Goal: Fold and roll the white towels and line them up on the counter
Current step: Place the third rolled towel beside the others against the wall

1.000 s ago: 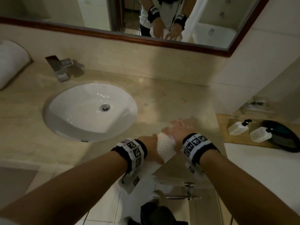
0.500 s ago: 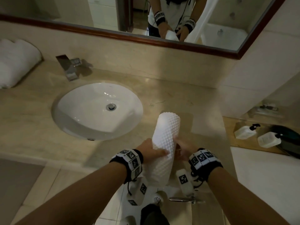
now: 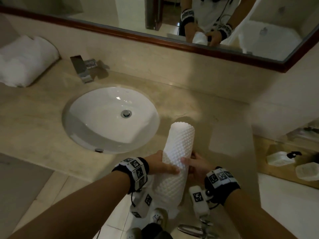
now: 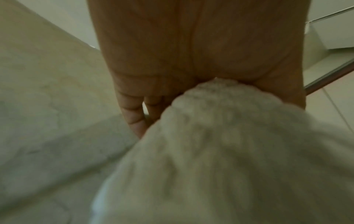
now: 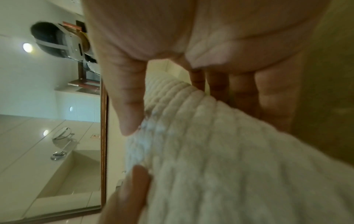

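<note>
A white waffle-textured towel roll (image 3: 177, 159) points away from me, held tilted above the counter's front edge (image 3: 72, 166) just right of the sink. My left hand (image 3: 161, 165) grips its left side with the thumb across the top. My right hand (image 3: 194, 163) grips the right side, thumb on top and fingers underneath. The roll (image 4: 220, 159) fills the left wrist view below the palm. In the right wrist view the thumb (image 5: 127, 97) presses onto the roll (image 5: 220, 151). A loose towel end hangs below the roll.
An oval white sink (image 3: 110, 118) and a chrome faucet (image 3: 82, 68) lie to the left. A bulky white towel pile (image 3: 24, 61) rests on the far left counter. Soap bottles (image 3: 281, 157) sit on a lower shelf at right. A mirror (image 3: 172, 18) runs along the wall.
One second ago both hands pressed the towel down on the counter. They have since lifted the finished roll up, pointing away from me, and hold it about the same now.
</note>
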Demonstrator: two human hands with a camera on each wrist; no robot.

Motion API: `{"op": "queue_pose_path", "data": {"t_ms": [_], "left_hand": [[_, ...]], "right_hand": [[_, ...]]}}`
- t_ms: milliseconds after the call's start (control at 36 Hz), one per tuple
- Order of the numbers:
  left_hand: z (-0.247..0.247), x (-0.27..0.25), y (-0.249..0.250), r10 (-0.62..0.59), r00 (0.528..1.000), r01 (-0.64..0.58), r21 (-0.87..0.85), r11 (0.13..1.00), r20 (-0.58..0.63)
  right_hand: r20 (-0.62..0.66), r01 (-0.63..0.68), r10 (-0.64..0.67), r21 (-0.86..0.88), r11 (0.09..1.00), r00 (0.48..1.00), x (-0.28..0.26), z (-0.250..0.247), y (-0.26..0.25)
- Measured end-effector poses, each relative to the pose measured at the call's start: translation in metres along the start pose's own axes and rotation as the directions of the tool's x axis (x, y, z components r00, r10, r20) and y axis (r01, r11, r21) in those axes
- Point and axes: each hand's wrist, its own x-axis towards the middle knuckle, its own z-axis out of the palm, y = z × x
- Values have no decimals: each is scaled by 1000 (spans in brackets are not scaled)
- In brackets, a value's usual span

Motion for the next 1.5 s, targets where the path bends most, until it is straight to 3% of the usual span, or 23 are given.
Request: {"op": "queue_pose_path", "data": {"t_ms": [222, 417, 556, 611, 778, 944, 1139, 1194, 1306, 1444, 1500], "left_hand": [[-30, -34, 4, 229, 970, -235, -91, 968, -77], [-97, -60, -35, 209, 955, -231, -87, 969, -211], [-149, -80, -94, 113, 939, -152, -97, 984, -326], [-171, -91, -118, 139, 926, -185, -100, 978, -352], [-240, -159, -153, 265, 883, -333, -120, 935, -388], [-298, -200, -194, 282, 835, -363, -88, 928, -472], [-353, -209, -216, 249, 832, -288, -2, 958, -495], [-371, -202, -218, 225, 839, -263, -6, 965, -495], [-408, -180, -218, 200, 849, -209, 36, 977, -488], [-464, -155, -206, 154, 899, -136, 72, 988, -409], [-485, -143, -202, 130, 880, -65, 155, 986, -457]], "right_hand": [[148, -50, 34, 109, 993, 988, 13, 40, -11], [265, 2, -4, 7, 1000, 964, 22, 120, -47], [285, 14, 12, -87, 996, 959, 36, 198, -61], [320, 36, -3, -97, 995, 947, 41, 233, -66], [470, 158, -133, -13, 987, 873, 60, 338, -64], [474, 258, -289, 131, 957, 832, 69, 429, -66], [703, 264, -322, 194, 945, 634, 78, 495, -95], [728, 230, -311, 212, 950, 611, 87, 503, -106], [550, 244, -308, 189, 951, 776, 121, 513, -125], [436, 174, -271, 250, 953, 858, 169, 526, -158], [364, 141, -238, 273, 952, 900, 185, 534, -173]]}}
